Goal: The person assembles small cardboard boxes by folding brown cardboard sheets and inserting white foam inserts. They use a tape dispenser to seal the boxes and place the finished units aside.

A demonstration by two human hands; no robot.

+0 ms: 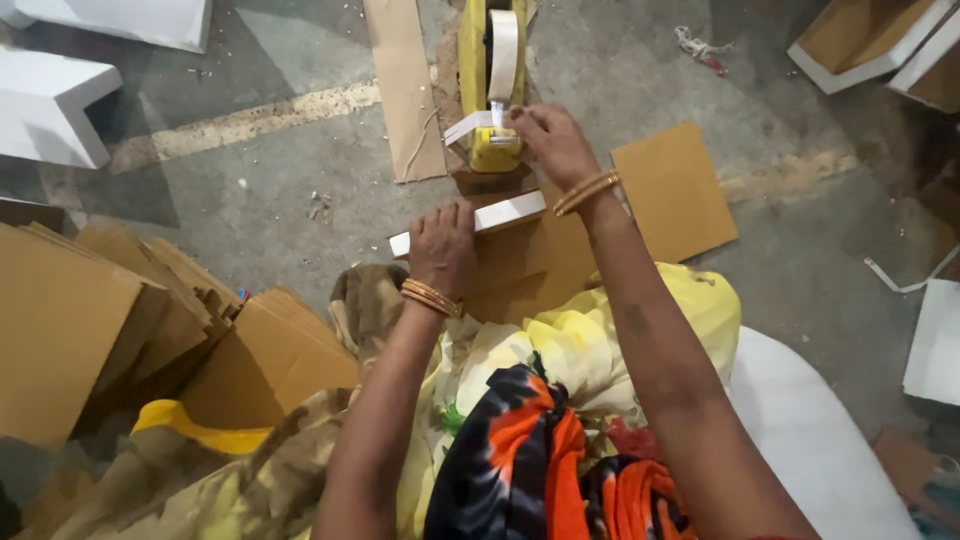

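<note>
Nearest, over the lap: left hand (442, 245) pressed flat, fingers together, pinning a white-edged cardboard piece (478, 217) against the floor (260, 200). Just beyond, right hand (553, 143) pinching the free end of white tape (468, 125) at the yellow tape dispenser (490, 90); seemingly mid-pull, next calling for a steady draw back toward the board edge. Left, stacked brown cardboard sheets (90, 310) crowding close; open floor farther right.

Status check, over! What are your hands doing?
Left hand pressing down on white strip. Right hand pinching tape end at yellow tape dispenser. Brown cardboard sheet beside it, nothing blocking.
</note>
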